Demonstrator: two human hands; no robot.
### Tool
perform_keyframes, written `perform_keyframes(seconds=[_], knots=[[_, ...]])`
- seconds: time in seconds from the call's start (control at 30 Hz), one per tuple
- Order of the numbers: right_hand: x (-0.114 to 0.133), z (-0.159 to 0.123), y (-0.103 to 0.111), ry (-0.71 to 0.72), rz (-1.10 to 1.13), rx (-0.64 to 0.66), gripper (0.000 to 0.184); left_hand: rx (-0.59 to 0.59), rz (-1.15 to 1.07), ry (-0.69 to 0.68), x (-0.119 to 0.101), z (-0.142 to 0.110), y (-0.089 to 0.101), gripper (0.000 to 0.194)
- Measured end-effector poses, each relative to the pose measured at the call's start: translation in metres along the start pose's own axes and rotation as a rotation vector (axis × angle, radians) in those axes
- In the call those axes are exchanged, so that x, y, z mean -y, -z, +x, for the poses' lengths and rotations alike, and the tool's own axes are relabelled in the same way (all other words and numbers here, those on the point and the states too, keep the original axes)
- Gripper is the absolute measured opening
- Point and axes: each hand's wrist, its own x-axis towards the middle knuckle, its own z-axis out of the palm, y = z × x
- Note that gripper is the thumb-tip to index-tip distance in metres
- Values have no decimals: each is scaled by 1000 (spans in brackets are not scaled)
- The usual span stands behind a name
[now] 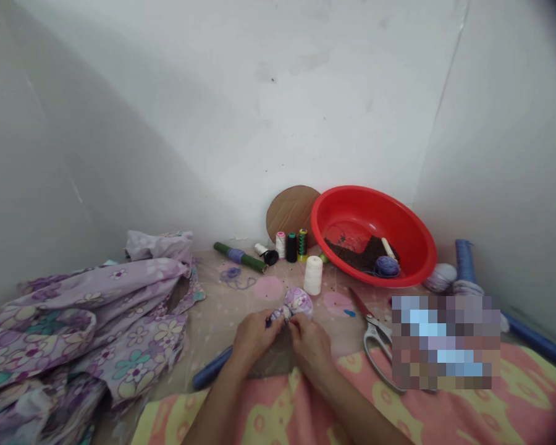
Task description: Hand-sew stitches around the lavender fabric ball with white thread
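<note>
Both my hands meet at the centre of the view, pinching a small stuffed bundle of lilac floral fabric. My left hand grips its gathered neck, and my right hand holds it from the other side. My fingers hide most of the neck. A blue rod lies just below my left hand. A pair of steel scissors with large looped handles lies to the right of my right hand.
A red plastic basin holding dark scraps and purple yarn stands at the back, beside a cardboard disc. Several thread spools, including a white cone, stand before it. Floral cloth is heaped at left. A pixelated patch covers part of the right.
</note>
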Motion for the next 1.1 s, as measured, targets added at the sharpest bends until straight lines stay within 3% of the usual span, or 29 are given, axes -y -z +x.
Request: perform_keyframes(seconds=[0.83,1.1], knots=[[2,-1,7,26,202,87,30,14,-9,-6,1,0,1,44],[-4,1,-1,44,298,62,26,2,-24,-23,1,0,0,44]])
